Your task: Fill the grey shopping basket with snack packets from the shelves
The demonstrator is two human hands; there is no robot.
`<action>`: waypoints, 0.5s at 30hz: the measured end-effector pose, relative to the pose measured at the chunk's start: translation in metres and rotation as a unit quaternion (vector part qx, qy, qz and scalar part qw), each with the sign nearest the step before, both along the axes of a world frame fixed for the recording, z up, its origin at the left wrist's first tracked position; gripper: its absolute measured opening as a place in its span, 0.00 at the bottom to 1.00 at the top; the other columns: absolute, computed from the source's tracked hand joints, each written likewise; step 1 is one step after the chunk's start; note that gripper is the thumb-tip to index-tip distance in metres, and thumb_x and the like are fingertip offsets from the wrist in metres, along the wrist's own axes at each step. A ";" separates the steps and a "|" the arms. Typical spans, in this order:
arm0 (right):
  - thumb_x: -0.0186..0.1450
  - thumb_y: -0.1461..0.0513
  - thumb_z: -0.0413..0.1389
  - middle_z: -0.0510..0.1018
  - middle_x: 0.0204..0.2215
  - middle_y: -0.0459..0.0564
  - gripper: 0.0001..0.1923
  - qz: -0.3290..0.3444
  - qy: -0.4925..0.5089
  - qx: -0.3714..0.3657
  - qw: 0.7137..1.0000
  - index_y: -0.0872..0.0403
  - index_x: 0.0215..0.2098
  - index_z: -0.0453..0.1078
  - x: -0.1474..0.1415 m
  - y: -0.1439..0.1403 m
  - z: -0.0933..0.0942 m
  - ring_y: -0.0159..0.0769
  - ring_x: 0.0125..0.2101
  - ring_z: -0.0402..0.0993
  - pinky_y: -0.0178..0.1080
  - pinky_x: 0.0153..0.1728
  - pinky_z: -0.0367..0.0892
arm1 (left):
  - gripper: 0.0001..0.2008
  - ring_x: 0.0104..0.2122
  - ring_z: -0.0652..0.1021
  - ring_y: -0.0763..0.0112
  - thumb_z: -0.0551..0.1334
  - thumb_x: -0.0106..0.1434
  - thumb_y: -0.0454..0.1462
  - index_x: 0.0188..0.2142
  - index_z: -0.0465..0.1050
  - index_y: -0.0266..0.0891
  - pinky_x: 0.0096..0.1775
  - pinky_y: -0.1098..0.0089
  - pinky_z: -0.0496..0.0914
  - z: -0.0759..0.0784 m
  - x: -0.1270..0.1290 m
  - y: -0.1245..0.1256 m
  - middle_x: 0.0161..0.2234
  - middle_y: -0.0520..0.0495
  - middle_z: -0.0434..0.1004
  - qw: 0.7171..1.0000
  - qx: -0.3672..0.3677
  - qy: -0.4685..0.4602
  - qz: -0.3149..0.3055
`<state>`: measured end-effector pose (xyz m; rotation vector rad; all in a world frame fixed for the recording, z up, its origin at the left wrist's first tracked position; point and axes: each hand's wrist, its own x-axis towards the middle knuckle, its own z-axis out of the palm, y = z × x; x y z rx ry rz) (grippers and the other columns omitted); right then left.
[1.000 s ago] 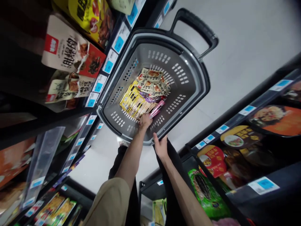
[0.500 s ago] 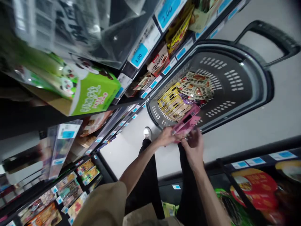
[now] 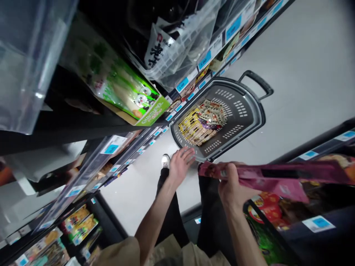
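My right hand (image 3: 231, 184) grips a long pink snack packet (image 3: 277, 176), held out to the right in front of the right-hand shelf. My left hand (image 3: 179, 164) hangs open with fingers spread, just short of the near rim of a grey shopping basket (image 3: 249, 122) on the floor. Several yellow, white and purple snack packets (image 3: 203, 120) lie in the basket. Its black handle (image 3: 256, 82) sticks up at the far end.
Shelving (image 3: 111, 122) with blue price tags, clear plastic bins and a green panda-print box (image 3: 130, 98) lines the left. A lower shelf (image 3: 318, 218) of red and green packets runs along the right. Grey floor (image 3: 305, 74) lies between them. My legs and a white shoe (image 3: 165, 161) show below.
The pink packet came out of the basket, passed from my left hand to my right, and now points right. My left hand has let go. My view rose away from the basket.
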<state>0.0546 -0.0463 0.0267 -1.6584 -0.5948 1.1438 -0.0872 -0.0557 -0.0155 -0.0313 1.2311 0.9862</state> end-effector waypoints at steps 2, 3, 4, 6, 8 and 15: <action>0.65 0.50 0.66 0.75 0.23 0.43 0.18 0.028 0.004 0.015 1.000 0.49 0.30 0.65 -0.012 -0.008 0.010 0.37 0.25 0.76 0.43 0.33 0.78 | 0.27 0.64 0.75 0.53 0.53 0.69 0.56 0.57 0.73 0.43 0.61 0.52 0.71 0.011 0.013 -0.009 0.63 0.39 0.75 0.997 -0.035 -0.059 0.021; 0.63 0.50 0.67 0.76 0.24 0.44 0.18 0.043 -0.010 0.007 0.999 0.49 0.31 0.66 -0.020 -0.014 0.011 0.38 0.27 0.77 0.45 0.35 0.78 | 0.28 0.63 0.75 0.52 0.53 0.68 0.56 0.57 0.74 0.43 0.60 0.51 0.72 0.015 0.020 -0.014 0.62 0.39 0.76 0.996 -0.042 -0.083 0.014; 0.61 0.49 0.69 0.78 0.27 0.46 0.18 0.055 -0.034 -0.011 0.998 0.49 0.32 0.68 -0.029 -0.019 0.010 0.40 0.29 0.79 0.46 0.38 0.79 | 0.29 0.61 0.76 0.51 0.53 0.68 0.57 0.56 0.75 0.42 0.58 0.52 0.74 0.018 0.027 -0.017 0.60 0.39 0.78 0.994 -0.046 -0.101 0.000; 0.56 0.48 0.71 0.82 0.32 0.50 0.21 0.051 -0.083 -0.062 0.993 0.51 0.37 0.72 -0.044 -0.026 0.002 0.43 0.33 0.81 0.48 0.41 0.80 | 0.30 0.57 0.79 0.50 0.54 0.66 0.57 0.54 0.77 0.40 0.53 0.54 0.76 0.017 0.035 -0.024 0.54 0.38 0.82 0.992 -0.051 -0.110 -0.030; 0.54 0.47 0.71 0.83 0.30 0.52 0.22 0.057 -0.089 -0.110 0.988 0.54 0.35 0.74 -0.054 -0.028 -0.009 0.43 0.29 0.80 0.46 0.35 0.79 | 0.28 0.52 0.81 0.51 0.59 0.64 0.57 0.50 0.79 0.40 0.47 0.58 0.77 0.008 0.031 -0.029 0.47 0.39 0.84 0.995 -0.051 -0.074 -0.043; 0.58 0.55 0.63 0.77 0.21 0.45 0.11 0.298 -0.016 -0.196 0.934 0.53 0.32 0.71 -0.062 -0.038 -0.059 0.37 0.19 0.73 0.35 0.21 0.69 | 0.31 0.52 0.80 0.54 0.70 0.59 0.59 0.50 0.78 0.37 0.51 0.61 0.75 -0.021 -0.041 -0.038 0.48 0.40 0.82 0.999 -0.017 0.016 -0.046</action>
